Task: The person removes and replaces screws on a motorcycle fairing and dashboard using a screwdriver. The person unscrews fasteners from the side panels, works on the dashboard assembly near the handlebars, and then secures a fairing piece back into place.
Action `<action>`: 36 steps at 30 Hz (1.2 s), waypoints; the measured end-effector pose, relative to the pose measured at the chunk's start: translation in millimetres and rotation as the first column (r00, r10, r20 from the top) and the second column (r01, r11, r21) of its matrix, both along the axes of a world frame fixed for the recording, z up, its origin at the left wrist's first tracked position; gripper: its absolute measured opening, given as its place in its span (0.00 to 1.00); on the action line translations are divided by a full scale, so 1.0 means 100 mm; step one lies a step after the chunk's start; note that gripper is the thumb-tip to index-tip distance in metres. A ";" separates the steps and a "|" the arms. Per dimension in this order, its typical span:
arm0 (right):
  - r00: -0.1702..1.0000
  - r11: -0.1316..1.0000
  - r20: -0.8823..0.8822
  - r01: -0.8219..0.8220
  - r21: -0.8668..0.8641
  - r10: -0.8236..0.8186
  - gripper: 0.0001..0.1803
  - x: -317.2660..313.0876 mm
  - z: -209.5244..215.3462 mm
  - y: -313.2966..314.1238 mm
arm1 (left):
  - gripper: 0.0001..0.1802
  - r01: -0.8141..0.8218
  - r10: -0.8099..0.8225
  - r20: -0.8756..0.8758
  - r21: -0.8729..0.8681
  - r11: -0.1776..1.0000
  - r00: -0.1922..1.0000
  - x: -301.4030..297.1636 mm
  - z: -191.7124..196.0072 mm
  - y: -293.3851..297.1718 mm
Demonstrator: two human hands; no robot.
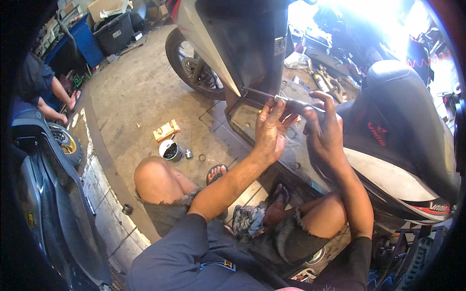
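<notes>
In front of the scooter's footboard [291, 160] I hold up a short, dark, rod-like part [297, 105] with a pale metal end; its exact kind does not show. The fingertips of my left hand [269, 131] pinch it near the pale end. My right hand [324, 128] grips the dark end between thumb and fingers, with the index finger raised and bent. Fingers partly hide the part. Behind my hands stands the scooter, with its black seat [388, 92], white side panel [383, 179] and front wheel [191, 63].
On the floor left of the footboard are a white tub [171, 151] with dark contents, a yellow-orange box [166, 130], a metal socket [189, 154] and a small ring [202, 157]. A crumpled rag [248, 219] lies by my feet. Another scooter [53, 203] and a person's legs [56, 94] are at left.
</notes>
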State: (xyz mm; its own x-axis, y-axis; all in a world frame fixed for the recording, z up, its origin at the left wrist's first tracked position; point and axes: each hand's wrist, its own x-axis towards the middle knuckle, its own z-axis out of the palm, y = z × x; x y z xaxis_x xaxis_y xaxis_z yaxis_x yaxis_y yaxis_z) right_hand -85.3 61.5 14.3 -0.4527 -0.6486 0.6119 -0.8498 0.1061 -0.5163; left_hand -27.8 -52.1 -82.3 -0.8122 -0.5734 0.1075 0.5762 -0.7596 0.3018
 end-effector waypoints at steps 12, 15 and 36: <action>0.974 0.998 -0.215 -0.064 0.022 0.067 0.18 0.00 0.07 0.00 | 0.17 -0.083 0.083 -0.009 -0.014 0.996 0.996 0.06 0.00 -0.12; 0.987 0.986 0.111 0.104 0.133 -0.120 0.17 0.10 0.07 0.03 | 0.16 -0.083 0.083 -0.011 -0.018 0.996 0.997 0.03 -0.01 -0.12; 0.942 0.997 -0.329 -0.046 0.068 0.066 0.17 0.10 0.05 0.02 | 0.16 -0.142 0.141 0.018 0.126 0.982 0.990 0.06 -0.07 -0.25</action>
State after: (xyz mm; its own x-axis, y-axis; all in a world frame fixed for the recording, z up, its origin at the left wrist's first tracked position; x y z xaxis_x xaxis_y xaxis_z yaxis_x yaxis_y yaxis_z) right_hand -75.0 63.1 19.6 -0.1932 -0.7060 0.6813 -0.9771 0.0752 -0.1991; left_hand -21.4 -76.7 -89.1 -0.7224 -0.6912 0.0201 0.6784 -0.7028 0.2139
